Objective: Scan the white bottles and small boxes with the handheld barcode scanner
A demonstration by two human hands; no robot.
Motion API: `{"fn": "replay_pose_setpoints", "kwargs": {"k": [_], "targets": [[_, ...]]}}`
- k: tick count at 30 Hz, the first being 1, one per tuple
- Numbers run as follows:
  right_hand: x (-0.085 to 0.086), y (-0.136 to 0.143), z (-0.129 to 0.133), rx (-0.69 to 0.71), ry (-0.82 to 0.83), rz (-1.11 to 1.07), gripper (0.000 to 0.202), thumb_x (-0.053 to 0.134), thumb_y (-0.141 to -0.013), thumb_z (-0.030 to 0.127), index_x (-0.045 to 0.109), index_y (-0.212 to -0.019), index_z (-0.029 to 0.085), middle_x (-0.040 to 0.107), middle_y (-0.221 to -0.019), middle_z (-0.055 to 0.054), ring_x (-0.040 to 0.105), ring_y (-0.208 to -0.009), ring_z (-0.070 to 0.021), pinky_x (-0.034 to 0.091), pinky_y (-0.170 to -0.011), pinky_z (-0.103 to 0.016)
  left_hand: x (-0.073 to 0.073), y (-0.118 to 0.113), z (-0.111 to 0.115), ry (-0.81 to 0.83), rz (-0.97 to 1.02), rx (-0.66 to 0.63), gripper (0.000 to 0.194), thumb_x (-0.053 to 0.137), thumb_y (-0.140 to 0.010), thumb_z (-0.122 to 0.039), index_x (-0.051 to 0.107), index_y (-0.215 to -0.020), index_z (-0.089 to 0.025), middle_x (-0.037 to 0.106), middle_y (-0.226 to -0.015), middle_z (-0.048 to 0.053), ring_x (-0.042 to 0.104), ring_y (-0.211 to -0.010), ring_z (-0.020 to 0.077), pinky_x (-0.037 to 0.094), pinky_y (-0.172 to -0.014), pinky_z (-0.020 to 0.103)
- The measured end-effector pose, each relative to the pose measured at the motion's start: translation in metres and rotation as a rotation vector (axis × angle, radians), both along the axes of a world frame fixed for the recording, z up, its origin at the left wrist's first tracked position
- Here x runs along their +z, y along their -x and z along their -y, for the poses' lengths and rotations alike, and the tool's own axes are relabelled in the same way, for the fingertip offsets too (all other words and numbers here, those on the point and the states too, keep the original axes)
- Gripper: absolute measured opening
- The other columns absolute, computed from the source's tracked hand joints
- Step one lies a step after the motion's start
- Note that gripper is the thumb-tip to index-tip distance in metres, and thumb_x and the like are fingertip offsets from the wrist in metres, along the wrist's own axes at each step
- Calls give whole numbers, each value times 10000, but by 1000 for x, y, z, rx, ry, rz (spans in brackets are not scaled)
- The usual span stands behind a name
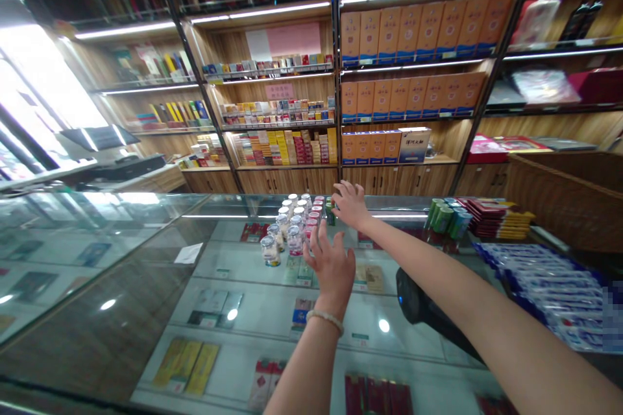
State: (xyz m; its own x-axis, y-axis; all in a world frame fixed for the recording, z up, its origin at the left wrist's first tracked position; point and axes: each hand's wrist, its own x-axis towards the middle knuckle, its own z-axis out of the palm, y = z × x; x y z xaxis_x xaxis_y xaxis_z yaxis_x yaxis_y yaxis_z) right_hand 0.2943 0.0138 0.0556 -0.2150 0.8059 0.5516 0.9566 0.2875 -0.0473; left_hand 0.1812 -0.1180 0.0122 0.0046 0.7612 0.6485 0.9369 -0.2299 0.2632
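Observation:
Rows of small clear jars (pixel 270 251) with white lids stand on the glass display counter (pixel 195 295). Beside them runs a row of small containers with pink lids (pixel 315 213). My left hand (pixel 331 264), with a beaded bracelet at the wrist, hovers at the near end of the pink row, fingers spread and nothing held. Farther back, my right hand (pixel 348 203) has its fingers apart and slightly bent, next to small green containers (pixel 330 213) at the right of the rows. Whether its fingertips touch one cannot be made out.
A black handheld device (pixel 411 297) lies under my right forearm. At the right are green cans (pixel 441 216), stacked red packs (pixel 481 215), blue-and-white packages (pixel 559 295) and a wicker basket (pixel 555 198). Stocked wooden shelves (pixel 287 168) line the back; a monitor (pixel 100 137) stands left.

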Motion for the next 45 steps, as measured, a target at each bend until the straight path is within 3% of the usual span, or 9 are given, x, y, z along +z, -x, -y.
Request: {"fn": "replay_pose_setpoints", "kwargs": {"k": [27, 45], "targets": [[-7, 2, -4, 32, -129, 146, 289, 635, -889, 217, 719, -1165, 194, 474, -1594, -136, 278, -1532, -326, 188, -1213, -603, -4, -1, -2, -28, 25, -16, 334, 745, -816, -256, 708, -1148, -252, 457, -1602, 129, 361, -1489, 370, 226, -1202, 641], [-8, -6, 12, 39, -78, 176, 355, 704, -880, 294, 719, -1224, 206, 299, -1698, -148, 166, -1588, -367, 112, -1239, -681, -2, -1, -2, -4, 7, -3, 372, 721, -846, -298, 695, -1215, -258, 445, -1607, 130, 350, -1498, 364, 238, -1208, 629]]}}
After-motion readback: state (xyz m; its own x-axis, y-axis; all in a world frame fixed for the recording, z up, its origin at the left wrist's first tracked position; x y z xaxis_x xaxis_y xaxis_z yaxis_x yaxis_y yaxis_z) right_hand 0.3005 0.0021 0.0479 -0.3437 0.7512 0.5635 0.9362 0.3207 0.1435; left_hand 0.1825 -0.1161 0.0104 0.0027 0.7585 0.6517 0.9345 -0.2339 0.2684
